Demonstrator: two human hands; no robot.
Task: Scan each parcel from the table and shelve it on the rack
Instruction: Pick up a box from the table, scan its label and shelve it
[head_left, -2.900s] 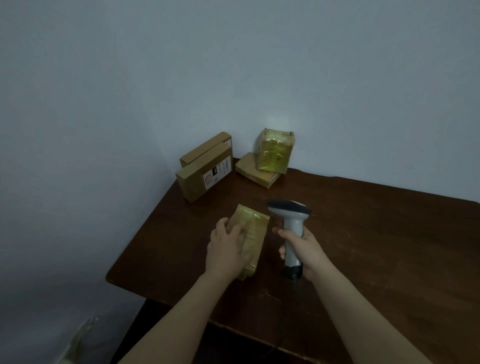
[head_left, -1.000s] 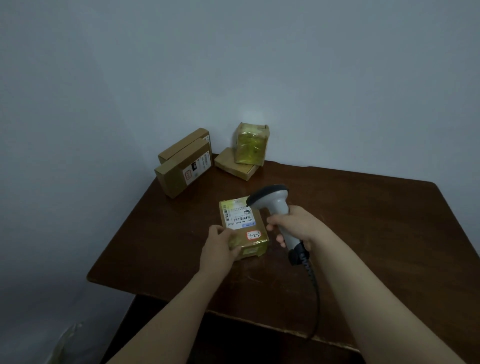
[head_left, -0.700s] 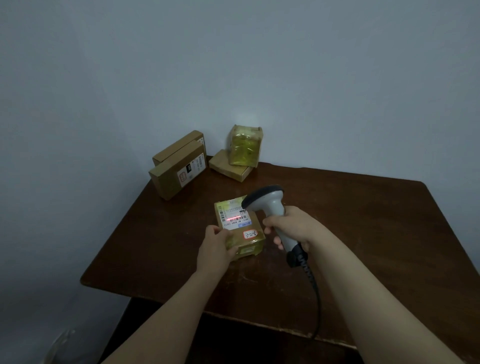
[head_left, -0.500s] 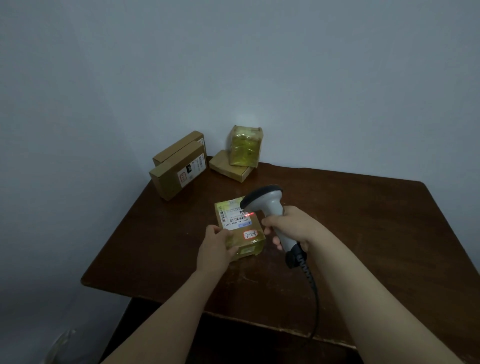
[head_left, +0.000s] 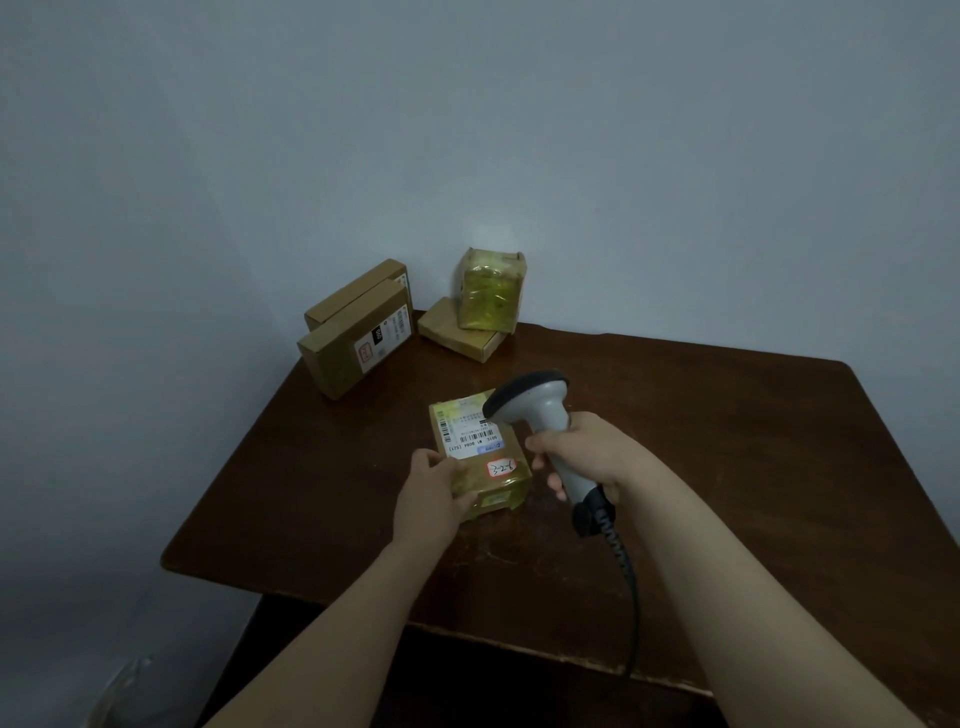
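Note:
A small tape-wrapped parcel (head_left: 475, 457) lies on the dark wooden table (head_left: 727, 441), its white barcode label and a red-edged sticker facing up. My left hand (head_left: 431, 493) grips the parcel's near left corner. My right hand (head_left: 582, 457) holds a grey handheld scanner (head_left: 540, 415) by its handle, with the black head just above the label's right side. A coiled cable runs from the handle down over the table's front edge. No red scan line shows on the label.
At the back left corner, two brown cardboard boxes (head_left: 358, 332) stand on edge against the wall. Beside them a flat brown box (head_left: 457, 335) carries another tape-wrapped parcel (head_left: 491, 296). The rack is out of view.
The parcel was turned label-up over the last seconds. A red scan line lit the label half a second ago and has gone out. Hands and scanner have barely moved since.

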